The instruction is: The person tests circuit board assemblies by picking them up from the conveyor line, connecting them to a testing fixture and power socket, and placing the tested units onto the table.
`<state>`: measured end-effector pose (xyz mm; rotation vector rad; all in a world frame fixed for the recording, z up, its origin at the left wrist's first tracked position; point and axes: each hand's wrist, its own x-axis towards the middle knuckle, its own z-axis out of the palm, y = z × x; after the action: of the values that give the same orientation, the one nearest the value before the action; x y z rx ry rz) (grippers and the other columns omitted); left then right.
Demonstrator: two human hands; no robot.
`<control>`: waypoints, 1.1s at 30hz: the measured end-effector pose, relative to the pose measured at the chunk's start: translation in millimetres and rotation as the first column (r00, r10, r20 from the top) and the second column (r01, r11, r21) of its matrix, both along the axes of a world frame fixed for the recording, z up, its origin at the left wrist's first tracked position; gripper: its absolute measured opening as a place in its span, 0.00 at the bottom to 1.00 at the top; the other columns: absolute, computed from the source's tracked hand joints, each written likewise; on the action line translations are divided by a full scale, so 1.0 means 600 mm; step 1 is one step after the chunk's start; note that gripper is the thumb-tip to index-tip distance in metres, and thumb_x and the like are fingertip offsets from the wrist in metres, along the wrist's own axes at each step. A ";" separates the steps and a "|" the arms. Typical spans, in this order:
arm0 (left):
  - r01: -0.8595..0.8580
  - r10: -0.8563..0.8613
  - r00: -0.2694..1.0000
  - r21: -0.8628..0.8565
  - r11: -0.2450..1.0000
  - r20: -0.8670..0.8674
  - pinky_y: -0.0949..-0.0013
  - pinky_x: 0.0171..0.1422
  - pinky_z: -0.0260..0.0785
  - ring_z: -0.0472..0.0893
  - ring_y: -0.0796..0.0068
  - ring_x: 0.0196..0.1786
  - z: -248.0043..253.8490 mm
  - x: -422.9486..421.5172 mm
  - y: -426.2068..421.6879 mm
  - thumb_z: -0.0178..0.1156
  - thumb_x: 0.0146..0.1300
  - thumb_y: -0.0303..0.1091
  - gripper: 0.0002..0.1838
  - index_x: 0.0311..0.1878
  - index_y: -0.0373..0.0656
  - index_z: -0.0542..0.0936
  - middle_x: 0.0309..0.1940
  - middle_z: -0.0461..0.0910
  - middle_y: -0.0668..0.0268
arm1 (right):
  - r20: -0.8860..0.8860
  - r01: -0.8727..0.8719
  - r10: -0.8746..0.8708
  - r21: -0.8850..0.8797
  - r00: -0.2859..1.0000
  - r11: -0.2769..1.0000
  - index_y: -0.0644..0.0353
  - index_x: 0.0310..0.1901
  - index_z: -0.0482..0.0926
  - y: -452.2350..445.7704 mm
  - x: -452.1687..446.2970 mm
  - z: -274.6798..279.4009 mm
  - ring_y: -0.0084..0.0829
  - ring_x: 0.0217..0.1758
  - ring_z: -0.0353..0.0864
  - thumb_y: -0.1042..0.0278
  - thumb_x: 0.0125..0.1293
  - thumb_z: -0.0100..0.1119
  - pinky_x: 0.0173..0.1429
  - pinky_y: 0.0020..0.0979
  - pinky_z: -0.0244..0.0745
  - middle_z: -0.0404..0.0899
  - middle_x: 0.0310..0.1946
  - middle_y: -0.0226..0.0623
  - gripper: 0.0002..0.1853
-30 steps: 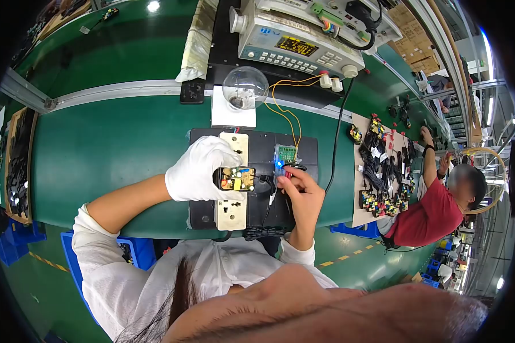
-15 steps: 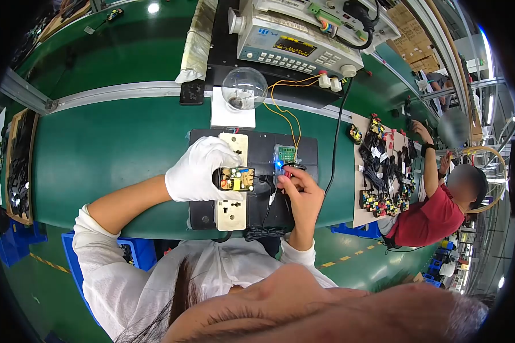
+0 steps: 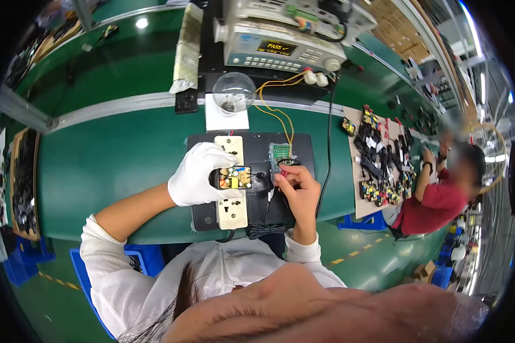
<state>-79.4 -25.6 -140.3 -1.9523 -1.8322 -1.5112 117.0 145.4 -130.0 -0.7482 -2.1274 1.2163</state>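
Note:
My left hand (image 3: 199,174), in a white glove, is closed around an uncased power adapter (image 3: 234,178) whose circuit board faces up. The adapter is over the cream socket strip (image 3: 230,216) on a black base (image 3: 205,214). My bare right hand (image 3: 301,188) pinches a small red connector (image 3: 283,172) at the lower edge of a green test board (image 3: 281,152); the fingers partly hide it. Beside it a black cable (image 3: 268,200) runs down to a coil. Yellow wires (image 3: 289,121) join the green board to the instrument above.
Behind the base stand a clear glass bulb (image 3: 233,92) on a white box (image 3: 228,119) and a test instrument (image 3: 283,50) displaying PASS. At right, several adapter boards lie on cardboard (image 3: 365,204), near a co-worker in a red shirt (image 3: 435,203). A black cable (image 3: 331,131) crosses the bench.
The instrument's display now reads PASS, and the blue light on the green board no longer shows. My hands keep their grips. The co-worker's raised arm has come down; the view has shifted slightly.

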 end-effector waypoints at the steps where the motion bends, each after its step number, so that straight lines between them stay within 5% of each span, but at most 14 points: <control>1: 0.005 -0.005 1.000 0.008 1.000 0.006 0.57 0.56 0.68 0.78 0.58 0.47 0.001 0.001 -0.001 0.82 0.35 0.44 0.36 0.48 0.44 0.73 0.44 0.80 0.62 | -0.086 -0.060 0.049 -0.132 0.995 0.989 0.65 0.43 0.82 0.000 0.002 0.001 0.14 0.25 0.79 0.76 0.59 0.70 0.30 0.16 0.70 0.85 0.26 0.33 0.11; 5: -0.144 0.146 0.976 0.029 0.989 -0.163 0.55 0.57 0.67 0.76 0.54 0.51 0.033 0.013 -0.002 0.80 0.36 0.42 0.40 0.54 0.41 0.72 0.47 0.78 0.59 | -0.294 -0.236 0.158 -0.252 0.943 0.939 0.67 0.48 0.78 0.010 0.017 0.003 0.20 0.32 0.81 0.78 0.66 0.61 0.38 0.20 0.74 0.84 0.34 0.38 0.10; 9: -0.200 0.210 0.958 0.070 0.977 -0.196 0.52 0.63 0.61 0.75 0.52 0.52 0.030 0.028 0.001 0.78 0.39 0.45 0.36 0.51 0.39 0.76 0.38 0.81 0.58 | -0.365 -0.169 0.100 -0.160 0.926 0.973 0.67 0.53 0.76 0.019 0.031 -0.001 0.23 0.39 0.83 0.76 0.69 0.57 0.41 0.21 0.75 0.84 0.38 0.39 0.12; 11: -0.223 0.212 0.949 -0.024 0.974 -0.233 0.52 0.65 0.60 0.75 0.53 0.51 0.058 0.047 0.000 0.78 0.39 0.41 0.33 0.50 0.40 0.78 0.36 0.80 0.60 | -0.469 -0.147 0.069 -0.132 0.880 0.980 0.68 0.55 0.74 0.007 0.045 0.029 0.22 0.33 0.82 0.76 0.70 0.54 0.36 0.20 0.74 0.83 0.36 0.40 0.13; 12: -0.241 0.209 0.937 -0.086 0.967 -0.279 0.52 0.65 0.59 0.76 0.54 0.51 0.073 0.053 -0.001 0.78 0.39 0.40 0.32 0.49 0.41 0.78 0.36 0.80 0.60 | -0.459 -0.222 0.068 -0.291 0.886 0.931 0.69 0.55 0.74 0.004 0.064 0.055 0.22 0.28 0.81 0.77 0.70 0.53 0.31 0.20 0.73 0.83 0.36 0.41 0.14; 13: -0.255 0.226 0.909 -0.040 0.966 -0.349 0.53 0.64 0.61 0.76 0.57 0.50 0.084 0.060 0.001 0.78 0.38 0.39 0.31 0.48 0.43 0.79 0.37 0.79 0.61 | -0.447 -0.289 0.068 -0.447 0.892 0.847 0.69 0.55 0.73 -0.003 0.087 0.078 0.23 0.24 0.79 0.78 0.70 0.52 0.27 0.20 0.71 0.82 0.35 0.42 0.14; 15: -0.210 0.232 0.861 0.099 0.973 -0.454 0.55 0.62 0.63 0.75 0.59 0.47 0.089 0.066 0.002 0.78 0.37 0.39 0.31 0.48 0.45 0.79 0.36 0.77 0.63 | -0.443 -0.298 0.062 -0.486 0.894 0.822 0.71 0.56 0.72 -0.004 0.119 0.112 0.24 0.18 0.76 0.76 0.68 0.52 0.20 0.20 0.66 0.80 0.32 0.41 0.16; 17: -0.160 0.183 0.842 0.088 0.983 -0.507 0.57 0.53 0.65 0.74 0.60 0.41 0.117 0.075 0.008 0.78 0.38 0.40 0.30 0.48 0.46 0.79 0.31 0.74 0.65 | -0.598 -0.605 0.256 -0.506 0.760 0.615 0.72 0.57 0.70 -0.006 0.146 0.126 0.28 0.21 0.79 0.72 0.67 0.56 0.23 0.22 0.69 0.77 0.29 0.38 0.19; 20: -0.124 0.146 0.862 0.078 0.989 -0.486 0.58 0.42 0.63 0.73 0.60 0.33 0.167 0.104 0.031 0.77 0.42 0.43 0.29 0.49 0.45 0.79 0.26 0.73 0.65 | -0.566 -0.807 0.576 -0.408 0.590 0.427 0.72 0.61 0.68 -0.013 0.161 0.128 0.36 0.40 0.84 0.66 0.69 0.55 0.46 0.30 0.76 0.74 0.27 0.34 0.23; 23: -0.074 0.079 0.845 0.031 0.997 -0.528 0.59 0.37 0.64 0.74 0.62 0.29 0.214 0.135 0.054 0.74 0.47 0.45 0.24 0.47 0.47 0.79 0.24 0.75 0.67 | -0.338 -0.848 0.786 -0.331 0.517 0.415 0.71 0.64 0.67 -0.029 0.164 0.131 0.35 0.48 0.83 0.60 0.71 0.54 0.50 0.29 0.72 0.73 0.30 0.32 0.27; 28: 0.077 0.110 0.763 0.258 0.963 -0.637 0.62 0.33 0.66 0.74 0.67 0.32 0.214 0.188 0.089 0.68 0.48 0.39 0.19 0.44 0.47 0.78 0.29 0.75 0.68 | -0.471 -0.708 0.535 -0.375 0.702 0.598 0.66 0.68 0.62 -0.051 0.160 0.089 0.32 0.57 0.78 0.56 0.75 0.52 0.60 0.32 0.73 0.78 0.48 0.38 0.28; 31: 0.202 0.177 0.683 0.416 0.886 -0.708 0.61 0.36 0.67 0.72 0.66 0.33 0.184 0.187 0.105 0.65 0.50 0.35 0.20 0.48 0.45 0.76 0.33 0.73 0.64 | -0.510 -0.656 0.443 -0.383 0.737 0.651 0.65 0.68 0.62 -0.056 0.165 0.082 0.29 0.63 0.72 0.55 0.76 0.50 0.68 0.35 0.68 0.71 0.62 0.38 0.28; 33: 0.241 0.103 0.674 0.350 0.905 -0.731 0.60 0.35 0.68 0.71 0.65 0.33 0.176 0.185 0.099 0.63 0.52 0.31 0.22 0.52 0.42 0.74 0.36 0.73 0.61 | -0.545 -0.596 0.311 -0.487 0.779 0.638 0.64 0.68 0.62 -0.072 0.157 0.077 0.29 0.64 0.72 0.51 0.74 0.52 0.68 0.35 0.67 0.71 0.62 0.38 0.30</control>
<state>31.8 33.5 -34.4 -1.9806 -0.9839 -0.7919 211.2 102.2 -83.7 -0.1177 -1.5556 2.2341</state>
